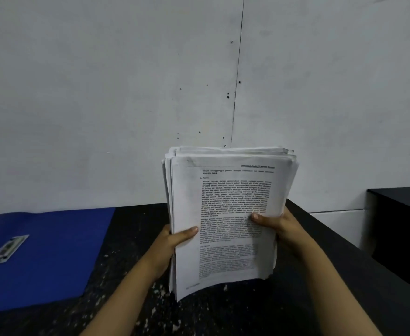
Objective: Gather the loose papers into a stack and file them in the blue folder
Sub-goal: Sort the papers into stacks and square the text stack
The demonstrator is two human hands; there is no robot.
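Printed paper stack (228, 202): upright over the dark speckled desk (126, 238), edges uneven. Left hand (172, 241) and right hand (276, 221) grip its sides, thumbs in front. Blue folder (49, 258): flat, apparently closed, well left. Gathering looks done; next, squaring, then opening the folder.

Left edge cuts blue folder (44, 263); its label (9, 249) blurred; stack (233, 202) text illegible.

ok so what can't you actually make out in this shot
Head view, all of it:
Print on the paper stack: too blurred to read.
Fingers of the left hand and right hand: behind the stack, only thumbs show.
The blue folder: cut off by the left edge; its label is blurred.
The table behind the stack: hidden by it.
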